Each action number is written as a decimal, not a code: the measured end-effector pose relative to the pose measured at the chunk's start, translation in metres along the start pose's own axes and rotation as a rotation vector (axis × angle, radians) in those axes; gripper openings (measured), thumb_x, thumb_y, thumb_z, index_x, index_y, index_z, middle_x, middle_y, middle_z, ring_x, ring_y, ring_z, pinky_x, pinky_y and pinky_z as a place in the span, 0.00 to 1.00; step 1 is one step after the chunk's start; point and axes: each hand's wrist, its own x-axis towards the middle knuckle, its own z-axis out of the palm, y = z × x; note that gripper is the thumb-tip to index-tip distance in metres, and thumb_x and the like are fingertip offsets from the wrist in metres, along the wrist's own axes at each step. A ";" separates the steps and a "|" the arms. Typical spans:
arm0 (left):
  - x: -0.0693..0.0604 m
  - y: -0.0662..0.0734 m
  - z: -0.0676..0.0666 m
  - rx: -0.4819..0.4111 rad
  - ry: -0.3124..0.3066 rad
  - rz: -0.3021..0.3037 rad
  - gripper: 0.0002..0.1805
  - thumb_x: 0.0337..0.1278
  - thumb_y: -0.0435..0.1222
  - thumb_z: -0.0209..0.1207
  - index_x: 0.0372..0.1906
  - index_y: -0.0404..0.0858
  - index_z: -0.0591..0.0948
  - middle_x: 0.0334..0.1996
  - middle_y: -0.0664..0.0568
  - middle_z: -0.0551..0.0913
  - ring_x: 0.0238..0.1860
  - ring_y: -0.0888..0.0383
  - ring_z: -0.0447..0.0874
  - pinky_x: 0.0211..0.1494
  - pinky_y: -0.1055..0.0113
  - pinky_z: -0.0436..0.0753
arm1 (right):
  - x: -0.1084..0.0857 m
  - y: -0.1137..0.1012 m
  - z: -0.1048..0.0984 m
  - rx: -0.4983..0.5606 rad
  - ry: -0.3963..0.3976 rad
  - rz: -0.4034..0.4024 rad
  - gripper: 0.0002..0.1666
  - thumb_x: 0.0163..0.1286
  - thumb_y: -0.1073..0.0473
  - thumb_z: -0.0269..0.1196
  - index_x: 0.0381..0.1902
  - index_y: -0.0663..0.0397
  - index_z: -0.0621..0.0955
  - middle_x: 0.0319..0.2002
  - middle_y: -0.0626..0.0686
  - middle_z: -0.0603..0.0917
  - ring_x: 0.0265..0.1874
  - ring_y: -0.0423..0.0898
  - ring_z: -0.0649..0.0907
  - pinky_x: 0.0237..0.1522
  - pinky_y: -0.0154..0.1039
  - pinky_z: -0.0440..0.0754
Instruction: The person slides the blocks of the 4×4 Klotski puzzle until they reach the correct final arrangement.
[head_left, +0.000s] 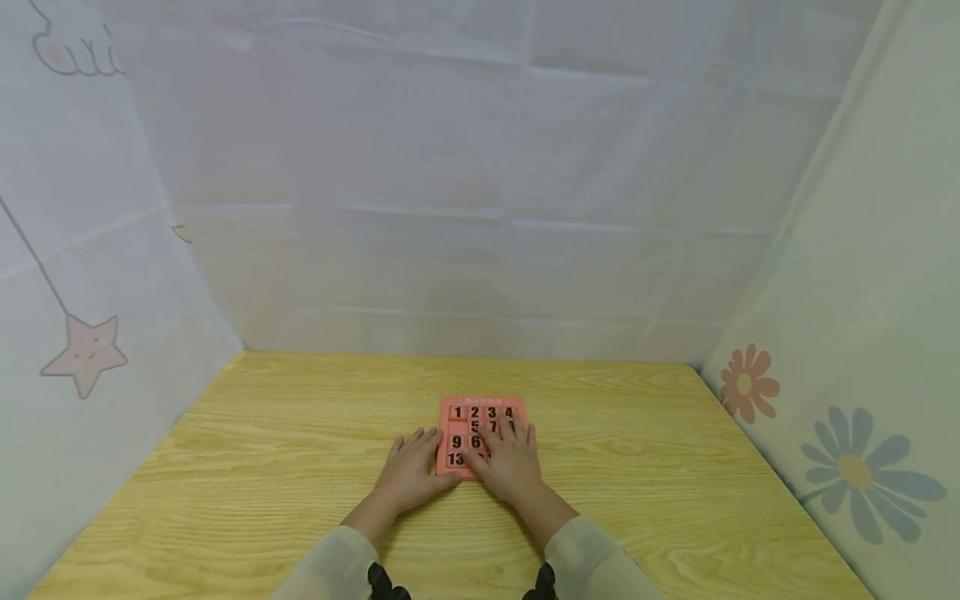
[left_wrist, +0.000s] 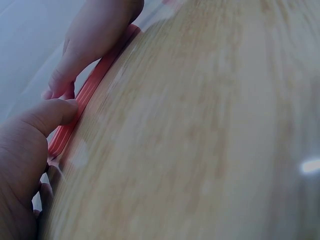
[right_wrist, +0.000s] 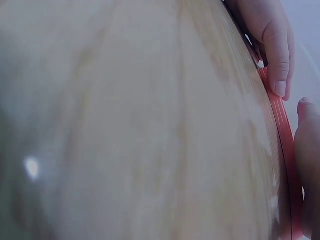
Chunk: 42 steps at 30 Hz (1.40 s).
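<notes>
A pink number slide puzzle [head_left: 445, 408] lies flat on the table, its black-numbered tiles facing up. The top row reads 1, 2, 3, 4; a tile-less gap shows below the 1, left of the 5. My left hand [head_left: 408, 471] holds the puzzle by its near left corner, fingers along the left side and thumb at the front edge. Over the right part of the tiles lies my right hand [head_left: 513, 467], fingers extended, covering several numbers. In the left wrist view, the left thumb [left_wrist: 55, 114] touches the red-pink edge. From the right wrist, the puzzle's edge [right_wrist: 282, 125] appears between both hands.
The wood-grain table [head_left: 300, 433] extends on both sides of the puzzle. Pale fabric walls enclose it at the back [head_left: 465, 250], left and right, with a printed star [head_left: 86, 354] and printed flowers [head_left: 855, 471]. Dark straps [head_left: 386, 583] show near the sleeve cuffs.
</notes>
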 end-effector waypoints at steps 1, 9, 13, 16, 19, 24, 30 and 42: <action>0.000 0.000 0.000 0.000 0.001 0.002 0.49 0.52 0.63 0.62 0.72 0.36 0.67 0.72 0.41 0.66 0.76 0.39 0.57 0.78 0.38 0.48 | 0.000 0.000 0.000 0.001 -0.004 0.000 0.38 0.71 0.29 0.48 0.68 0.44 0.74 0.75 0.61 0.62 0.76 0.64 0.55 0.73 0.69 0.49; -0.001 0.000 0.001 0.004 -0.003 0.007 0.50 0.53 0.64 0.60 0.72 0.35 0.66 0.72 0.41 0.66 0.76 0.40 0.56 0.78 0.38 0.48 | 0.001 -0.004 0.002 -0.001 0.007 -0.011 0.38 0.71 0.30 0.49 0.68 0.45 0.74 0.74 0.62 0.63 0.76 0.64 0.55 0.73 0.69 0.50; -0.001 0.001 0.000 0.006 0.002 0.010 0.49 0.54 0.63 0.61 0.72 0.35 0.67 0.72 0.40 0.66 0.76 0.40 0.56 0.78 0.38 0.48 | 0.002 -0.005 0.003 0.007 0.005 -0.001 0.38 0.70 0.30 0.49 0.68 0.45 0.75 0.74 0.61 0.63 0.76 0.64 0.55 0.74 0.68 0.49; -0.001 0.001 0.000 0.009 0.004 0.007 0.48 0.54 0.62 0.61 0.72 0.35 0.67 0.72 0.40 0.66 0.76 0.40 0.57 0.78 0.38 0.48 | 0.003 -0.005 0.004 0.012 0.002 -0.001 0.38 0.70 0.30 0.50 0.67 0.45 0.75 0.74 0.61 0.63 0.76 0.64 0.55 0.74 0.68 0.49; 0.000 0.000 0.000 0.012 0.005 0.006 0.49 0.54 0.63 0.61 0.72 0.34 0.67 0.72 0.41 0.67 0.76 0.40 0.57 0.78 0.38 0.49 | 0.003 -0.005 0.005 0.024 0.007 -0.006 0.37 0.70 0.30 0.50 0.66 0.46 0.76 0.74 0.61 0.64 0.76 0.64 0.56 0.73 0.69 0.50; 0.000 -0.001 0.001 0.019 0.006 0.008 0.49 0.53 0.64 0.61 0.72 0.34 0.67 0.72 0.41 0.67 0.76 0.40 0.57 0.78 0.38 0.49 | 0.002 -0.004 0.007 0.042 0.021 0.010 0.40 0.70 0.29 0.49 0.68 0.47 0.73 0.74 0.62 0.62 0.76 0.64 0.56 0.74 0.68 0.49; 0.000 -0.001 0.001 0.013 0.006 0.010 0.49 0.53 0.63 0.61 0.72 0.35 0.67 0.72 0.41 0.67 0.76 0.40 0.57 0.78 0.38 0.49 | 0.001 -0.004 0.004 0.046 0.017 0.020 0.42 0.70 0.30 0.50 0.70 0.52 0.71 0.74 0.62 0.62 0.75 0.65 0.56 0.73 0.68 0.49; 0.001 -0.001 0.002 0.008 0.006 0.012 0.50 0.53 0.64 0.60 0.72 0.35 0.66 0.72 0.41 0.66 0.76 0.40 0.57 0.77 0.37 0.49 | 0.001 -0.006 0.003 0.021 -0.015 0.024 0.41 0.71 0.29 0.47 0.70 0.47 0.71 0.74 0.63 0.62 0.76 0.64 0.55 0.74 0.68 0.49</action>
